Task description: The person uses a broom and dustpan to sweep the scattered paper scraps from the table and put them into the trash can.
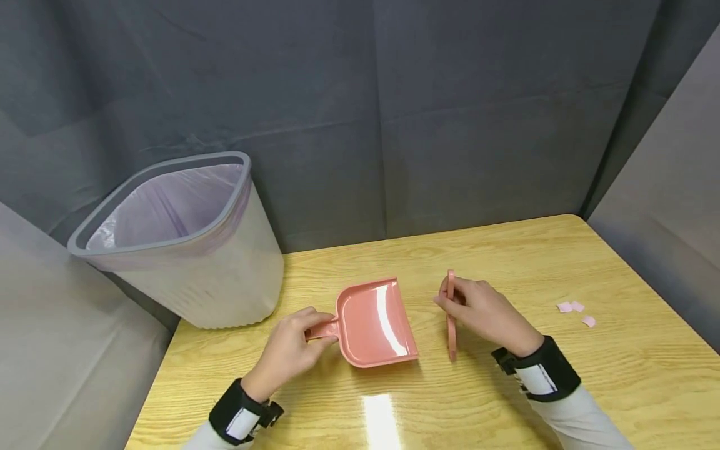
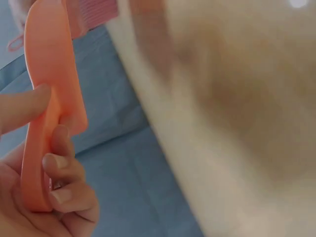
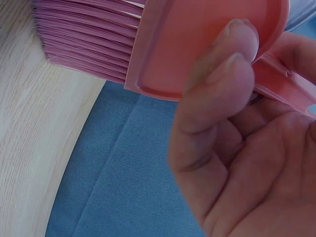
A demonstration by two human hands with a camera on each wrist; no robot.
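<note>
By its short handle, my left hand (image 1: 292, 345) grips a pink dustpan (image 1: 371, 325), its wide lip facing right. The left wrist view shows the thumb pressed on the handle of the dustpan (image 2: 53, 44) and fingers curled beneath. Just right of the lip, my right hand (image 1: 488, 314) holds a pink hand brush (image 1: 452, 337), seen nearly edge-on from above. In the right wrist view, fingertips press the flat body of the brush (image 3: 163, 54), and its purplish bristles (image 3: 89, 39) point toward the wooden tabletop. Several small pink paper scraps (image 1: 565, 307) lie right of my right hand.
A pale waste bin (image 1: 236, 269) with a grey rim and a clear liner stands at the table's back left. Dark grey cloth (image 1: 450, 125) hangs behind the wooden table (image 1: 349, 419), and lighter cloth panels (image 1: 664, 206) flank it.
</note>
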